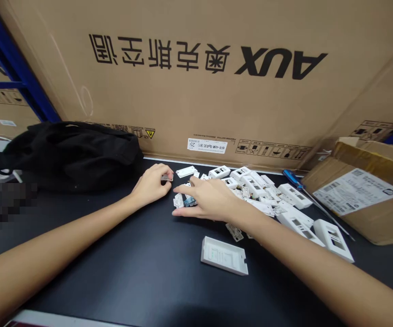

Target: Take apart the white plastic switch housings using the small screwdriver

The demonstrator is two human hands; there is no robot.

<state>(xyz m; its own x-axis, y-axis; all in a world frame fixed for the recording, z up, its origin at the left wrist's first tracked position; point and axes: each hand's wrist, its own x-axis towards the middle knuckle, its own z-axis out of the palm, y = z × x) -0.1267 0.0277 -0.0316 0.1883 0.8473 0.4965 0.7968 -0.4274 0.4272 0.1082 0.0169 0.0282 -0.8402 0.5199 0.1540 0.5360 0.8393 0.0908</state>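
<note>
"Checking from the near side outward, what did you have on the feed?"

"I had a white plastic housing (224, 255) lying alone on the black desk (121, 263), just in front of both hands."

"And the hands?"

"My left hand (150, 184) was nearly closed, pinching a small flat piece (166, 177) at the fingertips. My right hand (207, 200) was open, its fingers (182, 190) spread over a small white part (179, 200) beside a bit of blue (189, 201). I could not tell whether it gripped anything."

"Did those holds look right?"

"I judged the fingertip pinch right for something so thin, and a flat, spread hand steadier for pinning loose parts."

"What lay beyond?"

"I saw a loose heap of white socket housings (261, 193), then a blue-handled screwdriver (291, 178) to the right, beside a labelled cardboard carton (356, 195). A black bag (70, 156) sat to the left, and a large AUX carton (210, 72) stood behind everything."
</note>
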